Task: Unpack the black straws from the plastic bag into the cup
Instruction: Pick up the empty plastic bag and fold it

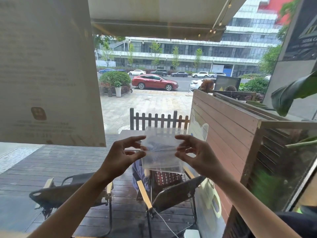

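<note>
As both hands (120, 157) pinch it, plastic bag (162, 152) (seemingly empty)

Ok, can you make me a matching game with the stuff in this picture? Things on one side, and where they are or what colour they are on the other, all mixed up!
Things:
1. plastic bag
2. left hand
3. right hand
4. car

Places and colours:
A. red, parked on the street outside
B. pinching the bag's left edge
C. clear, held up between both hands
D. pinching the bag's right edge

Pairs: 1-C, 2-B, 3-D, 4-A
</note>
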